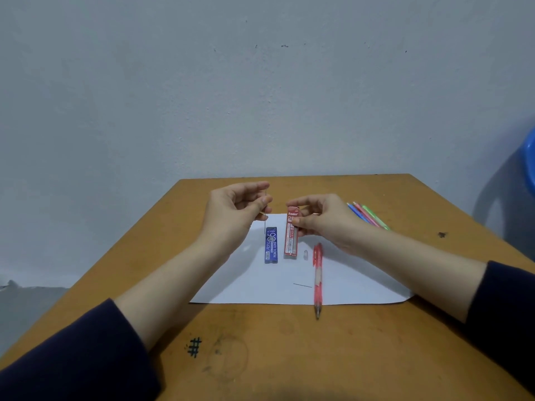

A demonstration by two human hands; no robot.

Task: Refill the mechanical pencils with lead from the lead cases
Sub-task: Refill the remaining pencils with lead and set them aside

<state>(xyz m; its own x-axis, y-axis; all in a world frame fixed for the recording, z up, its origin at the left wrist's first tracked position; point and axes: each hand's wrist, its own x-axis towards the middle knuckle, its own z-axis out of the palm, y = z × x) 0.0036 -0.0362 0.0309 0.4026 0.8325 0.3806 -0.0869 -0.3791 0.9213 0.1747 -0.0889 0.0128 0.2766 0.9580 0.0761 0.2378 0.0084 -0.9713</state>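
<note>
My left hand pinches thin pencil leads upright above the white paper. My right hand holds the red lead case upright by its top, its lower end near the paper. A blue lead case lies flat on the paper just left of the red one. A red mechanical pencil lies on the paper's right part, tip toward me. A small clear cap rests beside its top end. One loose lead lies on the paper.
Several coloured mechanical pencils lie at the table's back right, partly behind my right hand. The wooden table has pen marks near its front. A blue plastic chair stands at the right edge, and a wall is close behind.
</note>
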